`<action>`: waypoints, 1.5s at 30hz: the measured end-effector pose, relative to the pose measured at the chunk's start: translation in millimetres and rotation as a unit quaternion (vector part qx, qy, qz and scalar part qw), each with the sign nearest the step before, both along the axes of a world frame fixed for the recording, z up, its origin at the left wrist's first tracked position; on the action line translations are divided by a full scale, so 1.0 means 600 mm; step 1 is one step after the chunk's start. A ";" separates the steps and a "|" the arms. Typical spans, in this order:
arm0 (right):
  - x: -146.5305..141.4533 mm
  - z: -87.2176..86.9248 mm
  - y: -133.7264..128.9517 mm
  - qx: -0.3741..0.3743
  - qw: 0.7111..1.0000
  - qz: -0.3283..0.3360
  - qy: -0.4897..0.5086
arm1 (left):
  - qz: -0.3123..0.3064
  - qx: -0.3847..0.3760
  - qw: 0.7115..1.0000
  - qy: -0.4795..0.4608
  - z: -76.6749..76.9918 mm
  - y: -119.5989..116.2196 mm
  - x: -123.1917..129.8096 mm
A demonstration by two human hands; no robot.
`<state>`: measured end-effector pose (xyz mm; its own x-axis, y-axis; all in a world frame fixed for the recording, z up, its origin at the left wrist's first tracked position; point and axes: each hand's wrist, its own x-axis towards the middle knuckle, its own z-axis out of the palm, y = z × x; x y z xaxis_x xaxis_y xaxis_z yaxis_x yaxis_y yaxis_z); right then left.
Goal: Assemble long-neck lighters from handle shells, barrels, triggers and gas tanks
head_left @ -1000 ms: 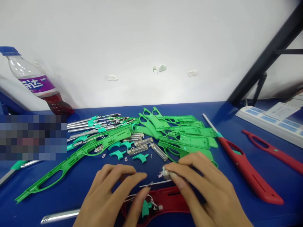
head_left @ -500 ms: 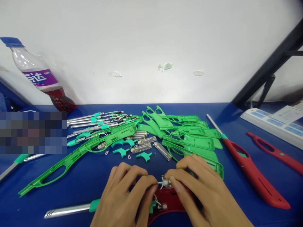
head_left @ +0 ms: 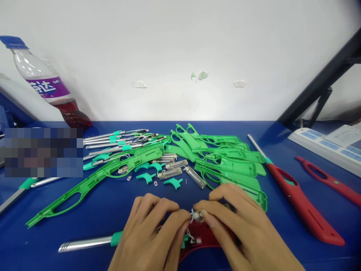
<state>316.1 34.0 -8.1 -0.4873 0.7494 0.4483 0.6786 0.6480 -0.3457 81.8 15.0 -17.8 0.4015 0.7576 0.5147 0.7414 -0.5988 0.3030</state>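
My right hand [head_left: 245,226] pinches a clear lighter fuel tank [head_left: 198,215] between thumb and fingertips, most of it covered by the fingers. My left hand [head_left: 153,229] is closed at the tank's valve end, where a small white fitting shows; the thin tube in its fingertips is now hidden. Beneath both hands lies a red lighter half-shell [head_left: 205,234], with white wires [head_left: 190,235] and a teal part inside it. A silver lighter barrel [head_left: 86,244] with a teal collar extends leftward from under my left hand.
Green half-shells [head_left: 228,167], loose fuel tanks [head_left: 195,177] and teal triggers [head_left: 146,177] lie ahead. Barrel assemblies [head_left: 109,142] are at left, near a leaning drink bottle [head_left: 49,88]. At right are a red lighter [head_left: 301,203], a red half-shell [head_left: 332,180] and a power strip [head_left: 324,145].
My left fingertips have closed up to the tank's valve end, covering the thin white tube that showed between the hands. The view has shifted slightly.
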 end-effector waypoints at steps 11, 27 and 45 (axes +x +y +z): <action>-0.003 0.003 -0.003 0.020 1.000 -0.003 0.005 | -0.001 -0.004 1.000 0.008 -0.004 0.000 0.000; -0.006 0.010 0.003 0.048 0.999 0.009 0.021 | -0.013 -0.005 1.000 0.005 -0.008 0.001 -0.001; -0.006 0.003 0.013 0.109 0.992 0.051 0.048 | -0.026 -0.004 1.000 -0.002 -0.015 0.001 -0.005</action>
<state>312.5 41.5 -6.1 -0.5029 0.5782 0.6425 0.5769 0.7780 -0.2487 78.5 15.7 -26.6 0.4386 0.7394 0.5108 0.7081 -0.6344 0.3102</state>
